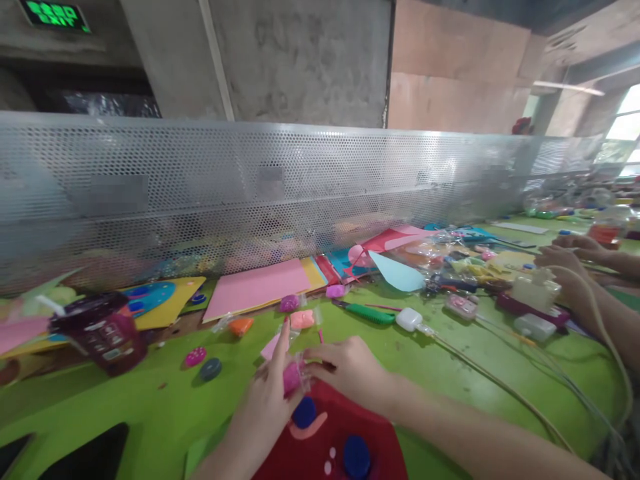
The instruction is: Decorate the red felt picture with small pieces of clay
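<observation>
My left hand (270,387) holds a magenta packet of what looks like modelling clay (293,378) in clear wrap, its index finger stretched forward. From the other side, the bent fingers of my right hand (353,370) pinch the edge of the same packet. Below both hands lies a red sheet (373,427) bearing a blue bottle cap (357,456), a second blue cap (304,412) and a curved pink strip (309,427). Just beyond my fingers are a salmon-coloured packet (303,319), a purple packet (289,303) and an orange packet (241,326).
A dark drink cup (107,333) with a straw stands left. A grey cap (211,369) and pink button (195,356) lie nearby. Behind are pink paper (260,287), a green cutter (370,313) and a perforated metal divider (250,180). White chargers (409,319) trail cables; another person's hands (570,260) are at right.
</observation>
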`<state>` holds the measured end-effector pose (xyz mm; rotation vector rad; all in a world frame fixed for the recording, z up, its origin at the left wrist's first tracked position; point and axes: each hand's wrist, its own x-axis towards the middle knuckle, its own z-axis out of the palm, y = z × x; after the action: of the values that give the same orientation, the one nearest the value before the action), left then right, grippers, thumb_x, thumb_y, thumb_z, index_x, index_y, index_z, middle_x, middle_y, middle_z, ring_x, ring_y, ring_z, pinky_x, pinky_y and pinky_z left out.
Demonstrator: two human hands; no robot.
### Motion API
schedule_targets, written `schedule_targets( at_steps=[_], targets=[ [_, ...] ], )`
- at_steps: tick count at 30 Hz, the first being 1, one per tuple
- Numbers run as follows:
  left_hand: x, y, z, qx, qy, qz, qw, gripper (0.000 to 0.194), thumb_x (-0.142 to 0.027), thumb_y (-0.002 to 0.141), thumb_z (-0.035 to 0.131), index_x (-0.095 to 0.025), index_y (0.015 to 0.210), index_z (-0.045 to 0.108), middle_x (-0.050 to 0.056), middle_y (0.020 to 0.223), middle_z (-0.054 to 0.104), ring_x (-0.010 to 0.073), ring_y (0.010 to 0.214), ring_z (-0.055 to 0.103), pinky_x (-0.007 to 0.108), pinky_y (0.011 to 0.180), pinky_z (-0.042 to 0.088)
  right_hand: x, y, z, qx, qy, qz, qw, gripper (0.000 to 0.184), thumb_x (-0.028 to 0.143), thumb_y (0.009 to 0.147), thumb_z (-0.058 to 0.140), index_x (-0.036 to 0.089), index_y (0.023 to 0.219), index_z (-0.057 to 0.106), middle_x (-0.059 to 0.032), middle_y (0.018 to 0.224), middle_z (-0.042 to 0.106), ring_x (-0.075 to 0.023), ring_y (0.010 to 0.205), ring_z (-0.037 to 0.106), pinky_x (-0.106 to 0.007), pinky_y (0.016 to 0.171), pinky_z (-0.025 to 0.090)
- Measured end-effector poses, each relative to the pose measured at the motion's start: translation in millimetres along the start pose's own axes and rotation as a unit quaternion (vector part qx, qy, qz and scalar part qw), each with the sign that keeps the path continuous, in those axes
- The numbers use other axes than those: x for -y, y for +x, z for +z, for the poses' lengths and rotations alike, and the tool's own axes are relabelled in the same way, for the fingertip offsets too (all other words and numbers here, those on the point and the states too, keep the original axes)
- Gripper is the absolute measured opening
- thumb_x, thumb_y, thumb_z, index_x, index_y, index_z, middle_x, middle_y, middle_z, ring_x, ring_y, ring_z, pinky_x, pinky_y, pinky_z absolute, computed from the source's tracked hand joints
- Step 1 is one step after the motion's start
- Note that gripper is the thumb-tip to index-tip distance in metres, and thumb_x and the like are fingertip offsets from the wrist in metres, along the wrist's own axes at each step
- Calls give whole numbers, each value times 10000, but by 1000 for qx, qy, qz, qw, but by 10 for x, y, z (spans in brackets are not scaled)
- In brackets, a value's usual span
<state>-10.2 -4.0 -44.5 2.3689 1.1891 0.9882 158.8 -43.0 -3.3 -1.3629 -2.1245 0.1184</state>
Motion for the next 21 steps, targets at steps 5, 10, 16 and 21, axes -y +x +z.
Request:
schedule_targets(
  at_steps=[5, 10, 16, 21],
  targets=[
    [3, -33, 12, 16, -36, 4, 999, 733, -348, 804, 514, -193, 1424, 156, 104, 971, 682, 249, 911, 649, 356, 758, 528, 23, -9, -25, 16, 36, -12, 999, 178, 202, 803, 592, 244, 941, 695, 1, 702, 696, -109, 505, 557, -200, 518, 375],
    [-29, -20, -18, 34, -46, 3, 998, 718, -328, 814, 488, -178, 1425, 143, 92, 894, 677, 238, 877, 647, 349, 756, 516, 14, -5, 32, 13, 53, -9, 998, 153, 121, 770, 571, 204, 780, 700, -6, 661, 680, -111, 517, 549, -201, 518, 366],
    [-78, 7, -48, 42, -65, -22, 997, 799, -337, 793, 515, -185, 1435, 66, 108, 1018, 664, 233, 908, 644, 330, 768, 503, 20, 57, -65, -19, 86, 22, 996, 124, 176, 812, 550, 200, 756, 658, 38, 637, 642, -81, 532, 539, -162, 513, 378],
    [-58, 7, -68, 58, -50, -28, 997, 827, -427, 774, 540, -169, 1432, 110, 130, 1058, 655, 262, 969, 622, 352, 795, 490, -345, 206, -345, -121, 23, 104, 987, 318, 318, 946, 320, 141, 1001, 578, -46, 800, 630, -138, 674, 557, -249, 603, 429]
  ],
)
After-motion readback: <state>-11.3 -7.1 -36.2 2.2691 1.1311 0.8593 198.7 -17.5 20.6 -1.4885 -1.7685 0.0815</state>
